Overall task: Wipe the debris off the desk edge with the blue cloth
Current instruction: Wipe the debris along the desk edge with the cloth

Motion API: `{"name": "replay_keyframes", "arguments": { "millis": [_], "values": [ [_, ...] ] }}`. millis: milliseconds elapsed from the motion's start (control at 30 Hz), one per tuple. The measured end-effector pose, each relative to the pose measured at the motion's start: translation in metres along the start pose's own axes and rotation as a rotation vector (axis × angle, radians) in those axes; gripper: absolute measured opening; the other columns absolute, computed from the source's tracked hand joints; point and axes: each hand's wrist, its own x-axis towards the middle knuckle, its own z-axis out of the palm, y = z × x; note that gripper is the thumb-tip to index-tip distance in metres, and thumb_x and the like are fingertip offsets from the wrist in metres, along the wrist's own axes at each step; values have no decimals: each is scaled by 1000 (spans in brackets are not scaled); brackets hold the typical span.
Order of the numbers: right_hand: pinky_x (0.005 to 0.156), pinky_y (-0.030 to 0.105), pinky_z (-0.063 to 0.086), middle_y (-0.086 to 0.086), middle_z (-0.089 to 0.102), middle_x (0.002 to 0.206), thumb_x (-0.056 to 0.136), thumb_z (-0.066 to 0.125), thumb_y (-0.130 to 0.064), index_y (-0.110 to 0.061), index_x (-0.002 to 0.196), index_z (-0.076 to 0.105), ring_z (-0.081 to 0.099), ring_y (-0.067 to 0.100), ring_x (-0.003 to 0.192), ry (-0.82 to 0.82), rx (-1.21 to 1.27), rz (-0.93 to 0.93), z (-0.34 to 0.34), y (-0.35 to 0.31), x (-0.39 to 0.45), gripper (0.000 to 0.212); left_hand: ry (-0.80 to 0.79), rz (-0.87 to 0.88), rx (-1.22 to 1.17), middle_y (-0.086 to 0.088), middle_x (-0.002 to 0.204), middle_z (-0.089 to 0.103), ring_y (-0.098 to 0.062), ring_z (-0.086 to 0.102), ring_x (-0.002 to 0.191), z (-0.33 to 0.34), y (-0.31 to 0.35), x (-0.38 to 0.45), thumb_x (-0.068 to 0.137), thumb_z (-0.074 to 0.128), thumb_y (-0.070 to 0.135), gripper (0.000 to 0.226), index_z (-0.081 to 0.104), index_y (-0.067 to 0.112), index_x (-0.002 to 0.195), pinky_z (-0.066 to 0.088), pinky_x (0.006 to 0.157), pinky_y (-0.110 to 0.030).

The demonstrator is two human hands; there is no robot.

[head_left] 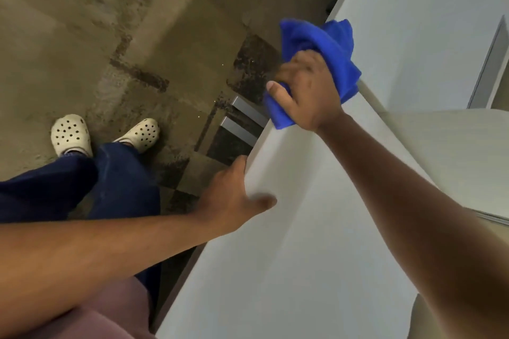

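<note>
The right hand point(308, 91) is clenched around the blue cloth point(327, 44) at the desk point(303, 256) edge; the left hand point(234, 195) – fingers spread, holding nothing – rests on that edge, nearer the person.

Desk point(303, 270) edge ahead open — left hand point(234, 195) resting behind.

Blue cloth point(327, 44), soft, bunched & crumpled, sits right on the table point(289, 256) edge, part hanging off the side. Table is pale, smooth, edge runs diagonally. Debris too small to tell.
</note>
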Motion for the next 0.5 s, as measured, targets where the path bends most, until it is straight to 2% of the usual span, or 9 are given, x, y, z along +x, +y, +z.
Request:
{"name": "replay_keyframes", "arguments": {
  "millis": [100, 233, 267, 333, 400, 433, 500],
  "values": [
    [102, 36, 37, -5, 67, 81, 106, 40, -42, -21, 85, 69, 52, 16, 84, -4, 61, -82, 13, -27, -31, 41, 26, -52, -44, 14, 103, 69, -7, 68, 90, 3, -1, 2, 67, 91, 53, 65, 55, 32, 117, 61, 72, -35],
    [102, 37, 39, -4, 66, 85, 107, 45, -44, -20, 90, 69, 54, 16, 86, -2, 93, -266, 22, -26, -46, 39, 65, -34, -29, 15, 94, 68, -4, 66, 82, 6, -3, 2, 64, 91, 53, 60, 57, 33, 109, 51, 60, -26],
    [100, 38, 41, -3, 65, 85, 106, 44, -46, -18, 90, 68, 54, 18, 85, 6, 115, -287, 20, -16, -39, 41, 69, -38, -27, 15, 94, 68, -4, 67, 83, 6, -3, 2, 64, 91, 54, 60, 57, 32, 108, 54, 61, -27],
    [104, 41, 41, 1, 67, 91, 105, 48, -45, -16, 94, 69, 60, 23, 93, 90, 186, -189, 17, 4, -23, 38, 58, -48, -24, 13, 101, 69, -5, 68, 88, 6, -6, 3, 64, 91, 55, 64, 57, 30, 113, 62, 68, -34],
    [123, 53, 27, -1, 71, 115, 104, 53, -41, -20, 104, 73, 60, 25, 125, 201, 189, 30, 19, 10, -18, 29, 47, -48, -7, 16, 105, 67, -1, 66, 91, 6, -6, 3, 64, 91, 56, 68, 54, 32, 116, 62, 68, -29],
    [127, 59, 16, -5, 69, 130, 103, 53, -42, -25, 110, 74, 51, 24, 142, 217, 165, 132, 24, 6, -20, 28, 43, -44, 1, 19, 104, 65, 2, 64, 90, 6, -6, 3, 64, 90, 57, 69, 52, 34, 117, 58, 66, -24],
    [128, 65, 7, -9, 56, 154, 104, 51, -45, -34, 123, 72, 31, 24, 158, 207, 159, 244, 32, -9, -31, 31, 34, -36, 6, 23, 101, 62, 5, 61, 89, 4, -3, 3, 64, 90, 58, 70, 49, 38, 117, 51, 61, -17]
  ]
}}
